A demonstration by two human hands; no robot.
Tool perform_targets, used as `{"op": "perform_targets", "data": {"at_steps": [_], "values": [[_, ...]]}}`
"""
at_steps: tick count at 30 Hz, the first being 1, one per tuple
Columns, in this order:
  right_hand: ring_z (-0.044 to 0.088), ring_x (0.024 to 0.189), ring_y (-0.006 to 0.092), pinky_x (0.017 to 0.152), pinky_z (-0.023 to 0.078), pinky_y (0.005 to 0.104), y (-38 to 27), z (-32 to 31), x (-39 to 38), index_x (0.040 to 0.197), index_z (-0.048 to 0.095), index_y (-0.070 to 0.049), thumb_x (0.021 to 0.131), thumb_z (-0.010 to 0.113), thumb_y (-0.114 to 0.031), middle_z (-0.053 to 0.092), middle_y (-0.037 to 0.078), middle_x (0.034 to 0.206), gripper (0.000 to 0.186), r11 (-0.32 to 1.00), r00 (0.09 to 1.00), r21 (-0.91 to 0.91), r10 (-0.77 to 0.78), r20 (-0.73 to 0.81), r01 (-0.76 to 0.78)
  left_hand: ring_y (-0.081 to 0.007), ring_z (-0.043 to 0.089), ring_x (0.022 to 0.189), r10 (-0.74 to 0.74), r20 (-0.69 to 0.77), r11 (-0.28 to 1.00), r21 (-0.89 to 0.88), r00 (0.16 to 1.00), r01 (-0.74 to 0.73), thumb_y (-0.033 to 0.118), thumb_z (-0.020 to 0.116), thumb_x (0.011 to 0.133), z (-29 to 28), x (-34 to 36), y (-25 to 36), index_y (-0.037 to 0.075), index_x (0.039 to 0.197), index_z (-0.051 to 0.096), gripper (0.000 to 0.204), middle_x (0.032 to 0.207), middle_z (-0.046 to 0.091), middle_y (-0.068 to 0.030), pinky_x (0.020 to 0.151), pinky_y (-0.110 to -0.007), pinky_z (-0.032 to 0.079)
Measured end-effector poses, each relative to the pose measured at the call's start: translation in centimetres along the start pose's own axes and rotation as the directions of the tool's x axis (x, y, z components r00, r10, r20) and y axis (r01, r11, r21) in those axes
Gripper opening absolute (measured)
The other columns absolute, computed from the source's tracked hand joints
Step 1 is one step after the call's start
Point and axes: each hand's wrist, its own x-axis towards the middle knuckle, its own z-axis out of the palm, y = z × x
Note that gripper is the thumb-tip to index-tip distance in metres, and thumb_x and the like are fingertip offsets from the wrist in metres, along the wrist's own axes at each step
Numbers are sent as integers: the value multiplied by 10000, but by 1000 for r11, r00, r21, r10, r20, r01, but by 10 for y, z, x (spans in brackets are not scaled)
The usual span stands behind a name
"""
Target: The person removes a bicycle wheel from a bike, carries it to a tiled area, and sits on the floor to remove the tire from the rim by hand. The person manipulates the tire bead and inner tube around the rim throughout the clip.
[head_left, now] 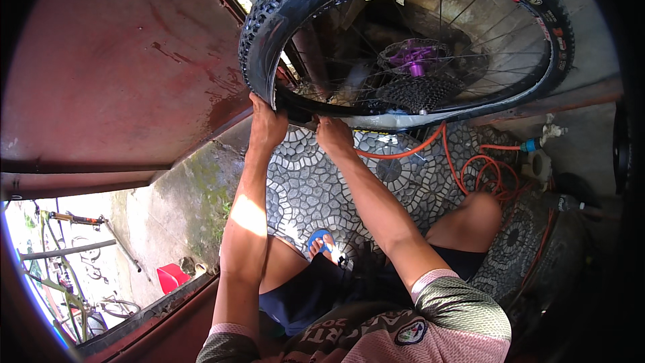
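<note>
A bicycle wheel (440, 109) with a black knobby tyre (257, 47) is held up ahead of me. At the lower left the tyre's sidewall stands away from the rim, leaving a gap. My left hand (269, 123) is closed on the tyre's edge there, its fingertips partly hidden. Just to the right, my right hand (334, 136) is closed at the wheel's lower edge, gripping the tyre; what its fingertips touch is hidden. A whitish strip (396, 121) shows along the lower rim. The wheel carries a purple hub (413, 59) and a cassette (423, 94).
An orange air hose (450, 161) lies coiled on the pebble-patterned floor (306, 181), joined to a blue fitting (531, 144). A red metal panel (121, 60) stands at left. Beyond the doorway are a bicycle frame (64, 282) and a red container (173, 277).
</note>
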Motion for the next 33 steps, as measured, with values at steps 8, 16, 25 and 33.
{"op": "perform_targets", "data": {"at_steps": [8,16,25,33], "values": [[743,1041,345,876,601,471,-49,0,7,1015,763,-71,940,596,-184,764,196,1063,215,994,998,-105,-5,61,11,-547,324,1467,96,51,989,109,994,-101,115,590,908,5,3,-15,-154,1526,193,783,1517,353,-434,1229,-479,303],[745,1111,214,860,589,371,-22,29,67,1184,795,-227,949,649,-187,784,6,1184,281,851,954,-519,84,289,82,-512,289,1506,143,97,990,2,985,-143,100,587,911,25,12,0,-108,1561,226,773,1567,329,-395,1257,-449,264],[728,1136,204,832,592,373,-20,28,21,1165,804,-215,986,598,-188,777,-17,1197,274,737,854,-604,71,515,303,-520,383,1448,74,42,997,-9,996,-74,77,615,869,-19,2,-32,-114,1529,297,757,1527,406,-389,1236,-456,273],[747,1049,286,798,602,414,-74,-3,1,891,780,-115,864,614,-131,771,181,1010,169,871,878,-209,-380,290,445,-507,472,1364,101,35,992,68,994,-103,37,612,839,-24,0,-50,-90,1482,374,697,1428,501,-362,1180,-458,341]]}}
